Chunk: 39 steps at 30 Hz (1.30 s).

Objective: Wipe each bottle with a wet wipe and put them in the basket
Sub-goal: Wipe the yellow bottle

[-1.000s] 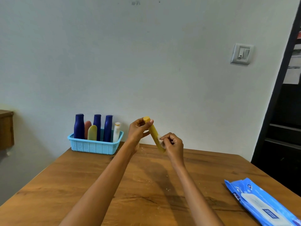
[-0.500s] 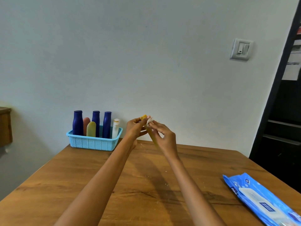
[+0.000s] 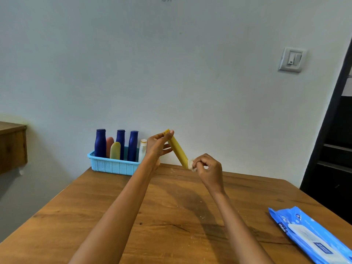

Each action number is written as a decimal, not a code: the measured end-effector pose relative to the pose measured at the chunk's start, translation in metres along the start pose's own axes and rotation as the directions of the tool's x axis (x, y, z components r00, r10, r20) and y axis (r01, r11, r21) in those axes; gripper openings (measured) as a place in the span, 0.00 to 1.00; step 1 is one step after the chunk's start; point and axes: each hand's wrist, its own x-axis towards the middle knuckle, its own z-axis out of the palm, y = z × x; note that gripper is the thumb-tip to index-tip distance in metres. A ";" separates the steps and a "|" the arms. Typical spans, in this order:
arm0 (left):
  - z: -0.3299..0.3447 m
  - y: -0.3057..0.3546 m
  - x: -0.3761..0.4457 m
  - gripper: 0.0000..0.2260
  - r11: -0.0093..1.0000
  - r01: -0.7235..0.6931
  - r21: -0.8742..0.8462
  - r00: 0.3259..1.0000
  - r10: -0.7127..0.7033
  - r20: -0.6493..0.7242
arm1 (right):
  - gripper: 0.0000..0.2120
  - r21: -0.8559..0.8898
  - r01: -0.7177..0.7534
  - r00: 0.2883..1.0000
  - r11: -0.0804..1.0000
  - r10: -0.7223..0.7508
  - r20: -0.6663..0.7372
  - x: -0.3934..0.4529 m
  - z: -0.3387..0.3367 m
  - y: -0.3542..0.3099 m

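Note:
A slim yellow bottle [image 3: 178,150] is held tilted above the far part of the wooden table [image 3: 171,216]. My left hand [image 3: 158,146] pinches its upper end. My right hand [image 3: 208,169] is closed on a small white wet wipe [image 3: 191,165] pressed against the bottle's lower end. A light blue basket [image 3: 114,165] stands at the table's far left by the wall. It holds three dark blue bottles [image 3: 100,142], a pink one [image 3: 110,145], a pale yellow one [image 3: 115,150] and a white one [image 3: 142,149].
A blue pack of wet wipes [image 3: 308,236] lies near the table's right edge. A wooden cabinet [image 3: 12,145] juts in at the left. A dark shelf unit [image 3: 335,145] stands at the right, and a light switch [image 3: 292,59] is on the wall.
My right hand slid the wipe from the bottle's top, by my left hand, down to its lower end. The left hand kept hold of the top.

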 end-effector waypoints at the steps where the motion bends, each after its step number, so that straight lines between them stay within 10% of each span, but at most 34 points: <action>1: -0.001 0.000 0.001 0.15 1.000 0.018 0.023 0.998 -0.019 0.057 | 0.12 0.092 -0.055 0.998 0.994 0.059 -0.038 0.004 -0.002 -0.003; 7: 0.005 -0.007 -0.012 0.16 0.953 -0.088 0.290 0.932 -0.023 0.361 | 0.12 0.568 -0.341 0.933 0.749 0.342 0.110 0.028 -0.008 -0.027; 21: 0.001 -0.011 -0.013 0.21 0.976 -0.135 0.168 0.920 0.061 0.387 | 0.13 0.376 -0.629 0.774 0.680 0.509 0.376 0.015 -0.002 -0.010; 39: 0.024 -0.020 -0.017 0.18 0.944 -0.266 0.197 0.936 0.204 0.285 | 0.10 0.417 -0.899 0.354 0.132 0.779 0.518 0.003 -0.003 0.004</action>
